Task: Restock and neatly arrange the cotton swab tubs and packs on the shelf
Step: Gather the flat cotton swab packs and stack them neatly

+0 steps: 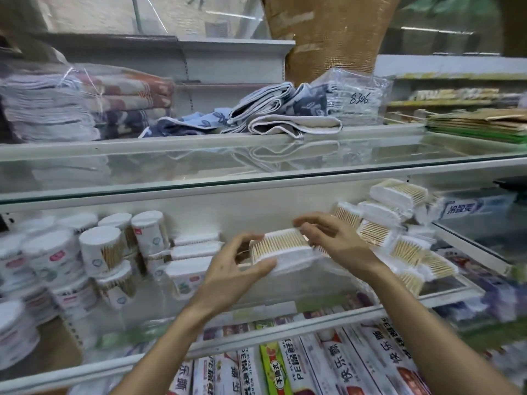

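Observation:
A flat clear pack of wooden-stick cotton swabs (281, 248) is held above the middle of the glass shelf (285, 317). My left hand (236, 269) grips its left end and front edge. My right hand (330, 238) holds its right end from above. Round cotton swab tubs (99, 249) stand stacked at the shelf's left. Small rectangular swab boxes (191, 260) are stacked just left of the held pack. A loose heap of similar flat swab packs (396, 223) lies at the right.
A glass shelf above (199, 155) carries folded towels (285, 115) and wrapped towel bundles (71, 104). Below the swab shelf, boxes of plastic wrap (328, 363) stand in a row. Toothpaste boxes (470, 206) sit at the far right.

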Demonstrator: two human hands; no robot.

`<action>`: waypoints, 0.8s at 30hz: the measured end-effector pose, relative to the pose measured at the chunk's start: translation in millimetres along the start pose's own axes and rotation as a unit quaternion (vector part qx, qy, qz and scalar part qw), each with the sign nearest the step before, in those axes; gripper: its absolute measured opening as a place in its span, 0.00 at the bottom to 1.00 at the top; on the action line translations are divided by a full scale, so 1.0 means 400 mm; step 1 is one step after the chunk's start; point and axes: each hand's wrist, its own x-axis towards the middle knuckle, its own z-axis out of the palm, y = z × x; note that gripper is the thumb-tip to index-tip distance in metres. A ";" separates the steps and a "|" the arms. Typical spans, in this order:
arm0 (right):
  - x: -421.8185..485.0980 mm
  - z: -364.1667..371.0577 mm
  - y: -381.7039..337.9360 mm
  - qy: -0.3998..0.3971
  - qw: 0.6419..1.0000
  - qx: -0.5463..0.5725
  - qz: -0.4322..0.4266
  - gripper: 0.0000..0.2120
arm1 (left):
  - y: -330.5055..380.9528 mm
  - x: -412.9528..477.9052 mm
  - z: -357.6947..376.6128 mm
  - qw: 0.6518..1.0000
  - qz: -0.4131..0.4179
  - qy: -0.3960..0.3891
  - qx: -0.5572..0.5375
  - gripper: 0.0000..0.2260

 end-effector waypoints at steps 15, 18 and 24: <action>0.068 0.169 -0.045 -0.048 0.996 0.061 -0.043 0.13 | 0.018 -0.018 -0.162 0.992 -0.030 0.064 -0.107 0.20; 0.069 0.191 -0.056 -0.054 0.996 0.070 -0.008 0.14 | 0.016 -0.026 -0.169 0.995 -0.008 0.089 -0.052 0.14; 0.070 0.230 -0.058 -0.048 0.994 0.088 0.047 0.17 | -0.001 -0.026 -0.172 0.991 -0.035 0.128 -0.031 0.16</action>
